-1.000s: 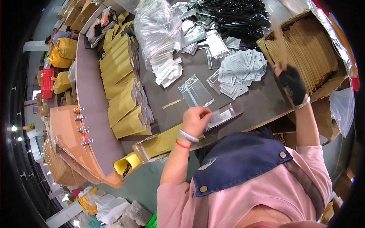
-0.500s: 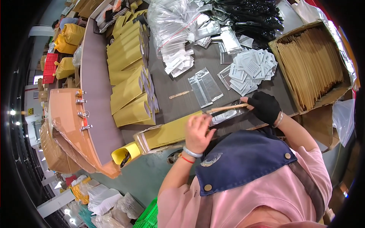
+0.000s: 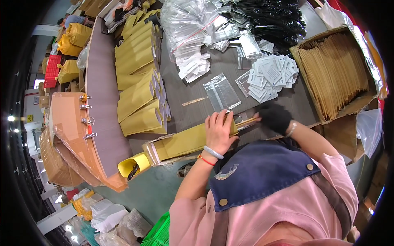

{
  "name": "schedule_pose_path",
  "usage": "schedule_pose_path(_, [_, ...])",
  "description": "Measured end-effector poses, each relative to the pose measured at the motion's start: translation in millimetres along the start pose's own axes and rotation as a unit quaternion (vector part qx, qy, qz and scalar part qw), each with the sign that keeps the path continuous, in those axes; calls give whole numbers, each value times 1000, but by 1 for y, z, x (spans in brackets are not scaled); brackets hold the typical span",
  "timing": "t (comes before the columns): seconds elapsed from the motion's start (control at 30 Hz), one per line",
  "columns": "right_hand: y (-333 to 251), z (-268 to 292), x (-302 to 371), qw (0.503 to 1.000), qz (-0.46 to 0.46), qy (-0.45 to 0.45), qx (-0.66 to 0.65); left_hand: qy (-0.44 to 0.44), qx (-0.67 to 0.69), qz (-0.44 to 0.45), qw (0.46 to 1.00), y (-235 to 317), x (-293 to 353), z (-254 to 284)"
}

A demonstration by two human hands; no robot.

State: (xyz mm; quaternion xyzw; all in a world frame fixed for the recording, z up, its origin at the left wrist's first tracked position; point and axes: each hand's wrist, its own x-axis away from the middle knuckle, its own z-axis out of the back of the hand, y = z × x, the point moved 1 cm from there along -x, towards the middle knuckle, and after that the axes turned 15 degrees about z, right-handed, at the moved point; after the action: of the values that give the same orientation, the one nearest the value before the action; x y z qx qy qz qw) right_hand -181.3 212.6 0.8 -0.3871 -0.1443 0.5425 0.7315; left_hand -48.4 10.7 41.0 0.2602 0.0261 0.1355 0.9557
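A long yellow paper sleeve lies along the table's front edge. My bare left hand grips its right end, fingers over the top and thumb on the near side. My right hand, in a black fingerless glove and blurred by motion, pinches thin light-brown sticks pointing at the sleeve's right end. Shiny clear film shows beside the sticks; how far they reach inside is hidden by my left hand. Just beyond lie a flat clear plastic bag and a short brown stick.
Yellow sleeves stand in a row at the left. Small white packets are heaped beyond my right hand. A carton of thin brown pieces stands at right. Clear bags and black bundles fill the back. A yellow holder sits at the front-left edge.
My left hand has moved right and slightly up onto the sleeve's end, and the sleeve now reaches further right. My right hand has shifted slightly left with the sticks.
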Motion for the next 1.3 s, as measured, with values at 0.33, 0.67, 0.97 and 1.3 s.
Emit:
schedule_pose_path(0.33, [-34, -18, -18, 956, -126, 73, -255, -40, -29, -55, 997, 3, -15, -12])
schedule_pose_path(0.67, [-57, 59, -18, 978, 15, 42, 205, -90, -168, -60, 980, -15, -26, 99])
schedule_pose_path(0.97, [-31, 28, 23, 975, -30, 22, 217, 60, -119, 404, 905, -158, 1, 109])
schedule_pose_path(1.3, [-27, 10, 17, 967, -26, 69, 244, 94, -115, 475, 868, -188, -196, 102])
